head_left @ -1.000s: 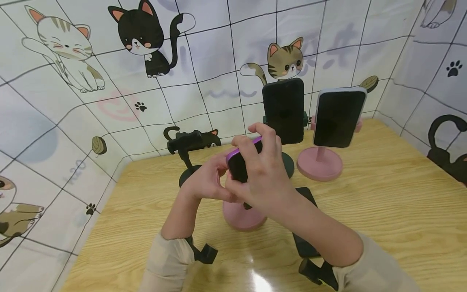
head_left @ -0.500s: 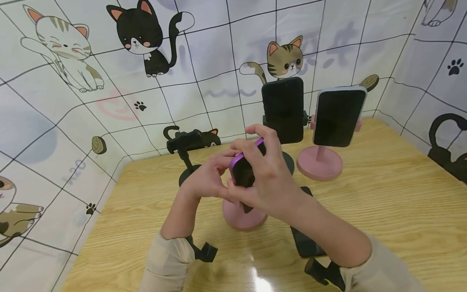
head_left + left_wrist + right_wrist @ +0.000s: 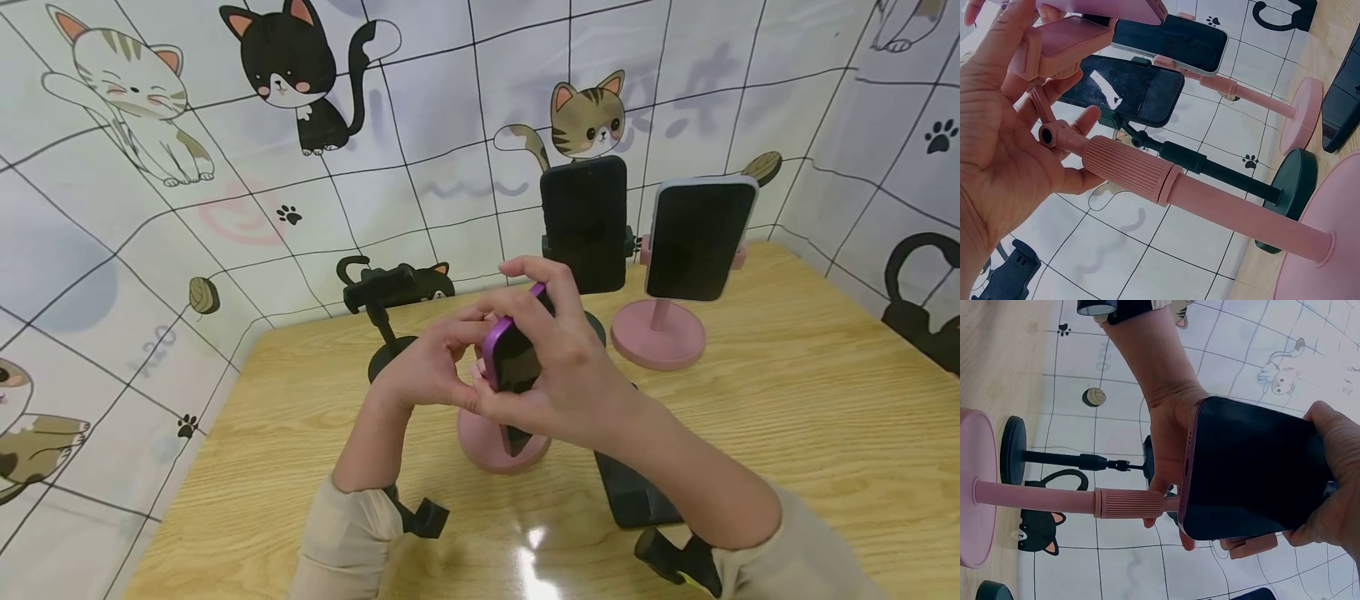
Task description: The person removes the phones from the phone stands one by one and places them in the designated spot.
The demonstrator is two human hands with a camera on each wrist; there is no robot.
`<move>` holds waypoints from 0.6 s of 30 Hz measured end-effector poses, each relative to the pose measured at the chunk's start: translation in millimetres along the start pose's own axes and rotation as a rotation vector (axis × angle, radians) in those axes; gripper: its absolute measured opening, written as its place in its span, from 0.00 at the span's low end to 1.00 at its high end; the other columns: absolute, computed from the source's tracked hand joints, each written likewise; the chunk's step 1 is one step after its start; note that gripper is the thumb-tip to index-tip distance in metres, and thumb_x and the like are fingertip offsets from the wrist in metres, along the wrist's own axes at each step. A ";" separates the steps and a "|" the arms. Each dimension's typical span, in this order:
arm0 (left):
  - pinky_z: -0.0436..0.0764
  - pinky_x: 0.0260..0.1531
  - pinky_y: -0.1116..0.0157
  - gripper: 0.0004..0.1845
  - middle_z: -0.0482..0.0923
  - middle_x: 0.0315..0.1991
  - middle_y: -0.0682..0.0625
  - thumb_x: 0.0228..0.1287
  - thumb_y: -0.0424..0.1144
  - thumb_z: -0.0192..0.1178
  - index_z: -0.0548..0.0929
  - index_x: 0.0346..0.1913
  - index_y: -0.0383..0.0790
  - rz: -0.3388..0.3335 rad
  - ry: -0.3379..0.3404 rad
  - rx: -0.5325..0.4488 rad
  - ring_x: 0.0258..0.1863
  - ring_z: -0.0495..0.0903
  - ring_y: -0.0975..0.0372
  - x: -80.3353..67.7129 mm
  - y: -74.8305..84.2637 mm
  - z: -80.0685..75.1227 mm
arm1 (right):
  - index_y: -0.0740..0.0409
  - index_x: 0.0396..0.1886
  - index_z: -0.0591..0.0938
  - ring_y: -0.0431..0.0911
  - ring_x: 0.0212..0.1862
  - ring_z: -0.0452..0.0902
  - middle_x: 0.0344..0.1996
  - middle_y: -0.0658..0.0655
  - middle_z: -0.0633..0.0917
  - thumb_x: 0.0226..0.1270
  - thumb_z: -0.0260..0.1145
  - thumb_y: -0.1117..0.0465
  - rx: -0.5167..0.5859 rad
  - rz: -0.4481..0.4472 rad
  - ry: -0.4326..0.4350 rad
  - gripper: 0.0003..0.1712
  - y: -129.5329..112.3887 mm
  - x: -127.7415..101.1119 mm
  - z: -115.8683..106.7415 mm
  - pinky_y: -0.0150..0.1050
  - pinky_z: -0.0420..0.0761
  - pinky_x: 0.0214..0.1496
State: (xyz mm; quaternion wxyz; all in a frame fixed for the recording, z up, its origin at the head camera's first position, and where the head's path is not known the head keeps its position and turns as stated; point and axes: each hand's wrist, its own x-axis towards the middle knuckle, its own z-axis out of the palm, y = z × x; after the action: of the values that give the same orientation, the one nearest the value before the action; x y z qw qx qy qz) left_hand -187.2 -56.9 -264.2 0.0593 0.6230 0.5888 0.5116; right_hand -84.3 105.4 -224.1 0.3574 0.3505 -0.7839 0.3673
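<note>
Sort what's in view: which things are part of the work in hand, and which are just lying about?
In use:
purple phone, gripped by the right hand
near pink stand, its clamp held by the left hand

Lying about:
empty black stand
dark stand with phone
far pink stand with phone
flat phone on the table

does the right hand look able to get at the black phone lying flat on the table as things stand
Probably not at once: the right hand grips the purple phone at the pink stand. The black phone lies close under that forearm, uncovered, so the way looks free once the grip lets go.
</note>
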 end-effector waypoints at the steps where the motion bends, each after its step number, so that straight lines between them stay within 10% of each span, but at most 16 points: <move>1: 0.72 0.49 0.58 0.26 0.73 0.43 0.56 0.48 0.49 0.67 0.78 0.40 0.28 0.007 0.004 -0.002 0.50 0.66 0.56 -0.2 -0.2 0.5 | 0.57 0.48 0.69 0.49 0.49 0.68 0.54 0.66 0.61 0.36 0.74 0.62 -0.001 -0.007 0.000 0.35 -0.3 0.4 -0.2 0.41 0.77 0.44; 9: 0.72 0.46 0.57 0.23 0.65 0.52 0.46 0.56 0.49 0.60 0.74 0.49 0.36 0.033 0.086 0.042 0.51 0.63 0.51 -2.0 -1.0 15.0 | 0.58 0.48 0.72 0.52 0.58 0.60 0.54 0.66 0.63 0.34 0.73 0.63 -0.004 -0.030 0.020 0.34 0.2 -1.9 -9.9 0.44 0.76 0.46; 18: 0.66 0.52 0.55 0.21 0.57 0.63 0.40 0.55 0.44 0.57 0.75 0.50 0.35 -0.039 0.363 0.202 0.57 0.60 0.50 -5.9 -0.3 39.8 | 0.59 0.47 0.72 0.52 0.58 0.60 0.54 0.67 0.63 0.33 0.72 0.60 -0.069 0.011 0.030 0.34 3.2 -12.9 -26.4 0.39 0.72 0.48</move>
State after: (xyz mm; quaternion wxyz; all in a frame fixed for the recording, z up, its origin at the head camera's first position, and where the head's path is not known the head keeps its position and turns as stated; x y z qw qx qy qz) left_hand -157.9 -40.5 -286.4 -0.1007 0.5120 0.6500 0.5524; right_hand -72.5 132.4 -223.2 0.3790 0.3284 -0.7925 0.3472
